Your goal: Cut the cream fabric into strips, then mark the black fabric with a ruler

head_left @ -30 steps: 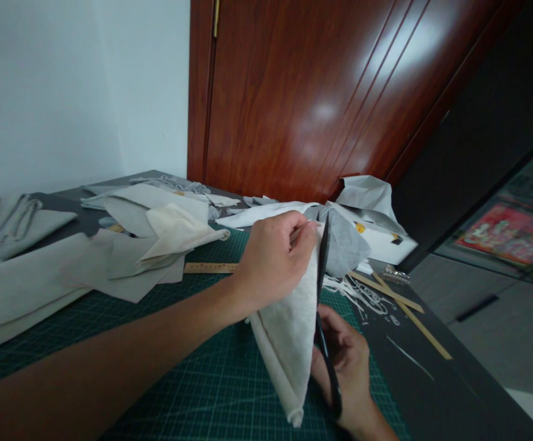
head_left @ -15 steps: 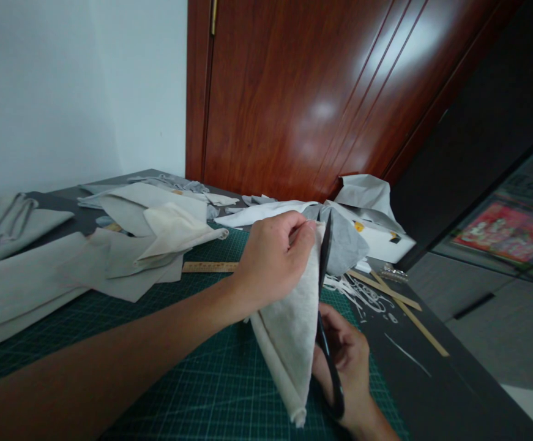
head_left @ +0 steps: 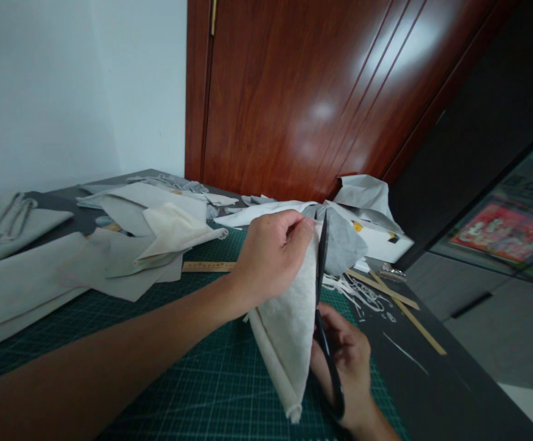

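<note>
Pinched at its top corner, a pale cloth piece point(head_left: 290, 331) hangs from my left hand point(head_left: 273, 260) over the green cutting mat point(head_left: 206, 367). It tapers toward a lower point, with a thick seam along its left side. My right hand point(head_left: 346, 361) is closed around the handles of black scissors point(head_left: 322, 263). The blades point upward along the cloth's right edge, beside my left fingertips. Some of my right fingers are hidden behind the handle.
Pale fabric pieces point(head_left: 133, 263) lie at the left, near a wooden ruler point(head_left: 207, 267). White cords point(head_left: 362, 294) and crossed wooden strips point(head_left: 406, 300) are at the right. Behind them stands a white box point(head_left: 385, 245) with grey cloth. A brown door point(head_left: 284, 98) rises behind the table.
The scissor blades and the cloth have shifted slightly left, and the cloth's lower tip is a little higher. Both hands keep their hold.
</note>
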{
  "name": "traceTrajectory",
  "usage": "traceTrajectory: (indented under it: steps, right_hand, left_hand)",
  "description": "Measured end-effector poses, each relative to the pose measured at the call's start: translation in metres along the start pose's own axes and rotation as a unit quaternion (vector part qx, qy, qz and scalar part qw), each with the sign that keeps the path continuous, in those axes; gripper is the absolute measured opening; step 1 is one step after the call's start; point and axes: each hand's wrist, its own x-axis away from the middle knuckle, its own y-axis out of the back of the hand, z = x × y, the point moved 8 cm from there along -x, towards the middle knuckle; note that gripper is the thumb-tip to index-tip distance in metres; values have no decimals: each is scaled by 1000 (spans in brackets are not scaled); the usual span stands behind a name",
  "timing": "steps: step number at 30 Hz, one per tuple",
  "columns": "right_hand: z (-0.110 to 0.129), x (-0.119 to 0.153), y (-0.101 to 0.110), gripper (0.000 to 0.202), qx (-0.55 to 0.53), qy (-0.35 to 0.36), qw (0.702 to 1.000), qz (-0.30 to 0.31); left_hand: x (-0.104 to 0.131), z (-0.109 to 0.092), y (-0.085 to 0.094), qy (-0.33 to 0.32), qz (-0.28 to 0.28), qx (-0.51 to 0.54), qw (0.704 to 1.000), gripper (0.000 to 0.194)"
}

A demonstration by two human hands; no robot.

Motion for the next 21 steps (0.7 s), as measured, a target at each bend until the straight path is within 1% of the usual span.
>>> traceTrajectory:
  steps: [5,9,14,21]
  right_hand:
    - [-2,1,0,11,-2,-1,1000,4]
    - [1,0,1,12,-10,6,1000,-3]
    - [4,-1,0,13,-9,10,1000,6]
    - [-1,1,1,13,4,-3,1000,19]
  left_hand:
    - [0,1,0,5,-2,3,1000,38]
    - [0,2,0,11,-2,9,1000,38]
    - [-1,3,0,14,-4,15,1000,38]
    - [-1,2,1,17,-9,12,1000,39]
